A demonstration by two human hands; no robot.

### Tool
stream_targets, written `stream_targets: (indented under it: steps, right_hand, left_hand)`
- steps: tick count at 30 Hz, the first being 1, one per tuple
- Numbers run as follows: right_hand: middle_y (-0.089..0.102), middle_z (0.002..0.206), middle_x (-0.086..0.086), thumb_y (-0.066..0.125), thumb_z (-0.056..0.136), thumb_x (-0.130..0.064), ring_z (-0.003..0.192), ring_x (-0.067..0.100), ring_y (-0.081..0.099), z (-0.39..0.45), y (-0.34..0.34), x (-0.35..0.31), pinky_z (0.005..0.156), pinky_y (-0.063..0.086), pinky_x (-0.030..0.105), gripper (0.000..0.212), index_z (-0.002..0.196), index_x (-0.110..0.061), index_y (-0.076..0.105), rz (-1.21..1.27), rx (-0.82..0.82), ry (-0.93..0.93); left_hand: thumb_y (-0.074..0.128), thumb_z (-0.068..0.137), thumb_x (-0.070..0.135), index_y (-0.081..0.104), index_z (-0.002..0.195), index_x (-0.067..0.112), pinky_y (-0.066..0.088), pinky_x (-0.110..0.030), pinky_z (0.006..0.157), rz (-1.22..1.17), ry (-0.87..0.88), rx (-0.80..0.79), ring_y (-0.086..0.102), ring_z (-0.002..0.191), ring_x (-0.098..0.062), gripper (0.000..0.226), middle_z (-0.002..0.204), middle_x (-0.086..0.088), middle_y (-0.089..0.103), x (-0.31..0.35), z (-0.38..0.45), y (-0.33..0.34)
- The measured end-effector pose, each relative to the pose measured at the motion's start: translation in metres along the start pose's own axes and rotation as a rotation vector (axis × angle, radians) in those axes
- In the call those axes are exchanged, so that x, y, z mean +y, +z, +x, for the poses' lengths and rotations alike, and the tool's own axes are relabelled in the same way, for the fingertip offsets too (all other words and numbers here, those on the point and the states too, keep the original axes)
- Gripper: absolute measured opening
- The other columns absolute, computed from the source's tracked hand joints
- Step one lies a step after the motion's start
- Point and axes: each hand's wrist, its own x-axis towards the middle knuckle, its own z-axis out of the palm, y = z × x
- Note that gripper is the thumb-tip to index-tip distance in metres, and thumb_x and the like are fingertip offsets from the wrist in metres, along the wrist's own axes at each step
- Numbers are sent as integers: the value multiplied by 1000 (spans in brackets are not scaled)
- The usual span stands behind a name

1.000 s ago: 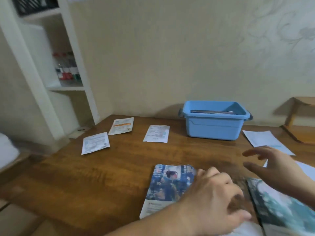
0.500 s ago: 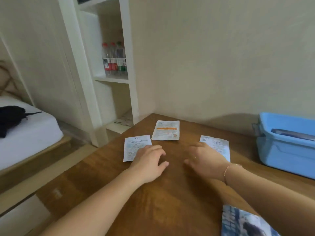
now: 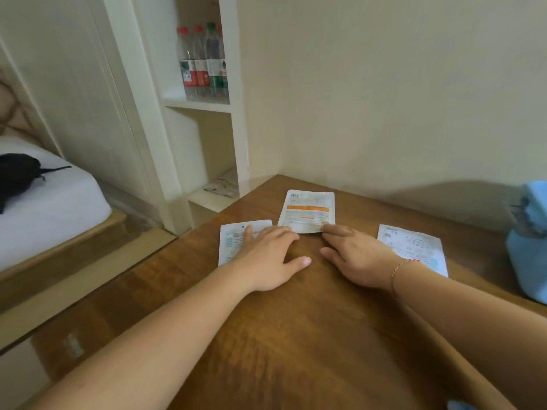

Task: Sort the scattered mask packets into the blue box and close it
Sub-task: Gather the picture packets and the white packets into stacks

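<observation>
Now my left hand (image 3: pixel 268 255) lies flat on the left packet (image 3: pixel 233 242), right hand (image 3: pixel 356 258) touches the orange-striped packet (image 3: pixel 307 210), fingers straight; print unreadable.

A brown wooden tabletop (image 3: pixel 296 335) fills the lower view, its far edge against a cream wall (image 3: pixel 384 84). To the left stands a white shelf unit (image 3: pixel 233 113) with several plastic bottles (image 3: pixel 204 63) upright on an upper shelf and a folded cloth (image 3: pixel 223 184) lower down. Further left, a bed (image 3: pixel 44 208) with a white sheet carries a black item (image 3: pixel 17 173).
</observation>
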Motion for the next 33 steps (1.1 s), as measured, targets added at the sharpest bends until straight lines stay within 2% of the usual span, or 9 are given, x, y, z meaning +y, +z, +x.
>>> stream_targets:
  steps: [4, 10, 14, 17, 21, 25, 28, 31, 33]
  right_hand:
    - [25, 157, -13, 32, 101, -45, 138, 13, 36, -29, -9, 2, 113, 32, 30, 50, 145, -22, 40, 13, -12, -103]
    - [35, 151, -22, 41, 98, -48, 132, -1, 42, -122, -10, 18, 110, 33, 17, 48, 141, -30, 47, 34, 70, -320]
    - [54, 138, -16, 61, 94, -25, 118, -1, 57, -172, -12, 22, 95, 50, 23, 32, 125, -21, 64, 135, 252, -454]
    - [62, 129, -10, 73, 86, -9, 113, 1, 61, -201, -21, 10, 88, 55, 24, 32, 117, -15, 70, 290, 366, -528]
    - [68, 116, -6, 72, 84, -3, 106, 7, 66, -227, -24, -4, 80, 58, 26, 30, 111, -16, 70, 428, 458, -597]
    - [60, 127, -17, 68, 86, -25, 117, -2, 56, -227, -20, -1, 93, 52, 24, 47, 129, -36, 53, 384, 357, -448]
    - [60, 129, -16, 69, 87, -27, 122, -3, 53, -216, -13, 0, 98, 51, 29, 36, 123, -32, 64, 328, 291, -440]
    - [71, 111, -17, 64, 90, -29, 105, -1, 65, -212, -25, -14, 90, 54, 25, 20, 106, -24, 74, 579, 400, -333]
    - [75, 100, -12, 65, 88, -26, 95, 5, 70, -204, -42, -26, 85, 56, 24, 18, 99, -18, 76, 852, 491, -205]
  left_hand:
    - [48, 93, 62, 25, 152, 33, 1, -53, 122, 6, 39, 58, 17, 149, -15, 70, 162, 9, 23, -1, -10, -1]
    - [58, 88, 62, 22, 152, 40, 5, -33, 123, -66, 304, 65, 10, 146, 0, 77, 160, 20, 20, -2, -55, -3]
    - [60, 87, 62, 17, 153, 43, 3, -18, 118, -39, 444, 37, 8, 141, 14, 81, 157, 27, 18, 6, -77, 3]
    - [64, 87, 56, 18, 154, 41, 12, -25, 121, -36, 500, 77, 16, 145, 7, 83, 159, 21, 23, 18, -85, 8]
    - [67, 91, 41, 38, 148, 40, 26, -27, 117, -60, 506, 19, 30, 142, 0, 63, 152, 16, 41, 41, -95, 18]
    - [60, 97, 35, 43, 146, 40, 28, -26, 116, -138, 440, -9, 31, 143, -4, 52, 152, 11, 43, 52, -104, 19]
    - [64, 95, 29, 45, 145, 38, 29, -20, 115, -183, 432, -28, 30, 140, 4, 55, 151, 12, 45, 54, -111, 17]
    - [63, 95, 31, 57, 128, 49, 39, -11, 101, -419, 347, -14, 46, 122, 9, 38, 131, 23, 58, 61, -123, 11]
    - [62, 92, 44, 67, 107, 50, 51, -27, 95, -698, 169, 78, 62, 107, 1, 17, 110, 25, 69, 67, -132, 7]
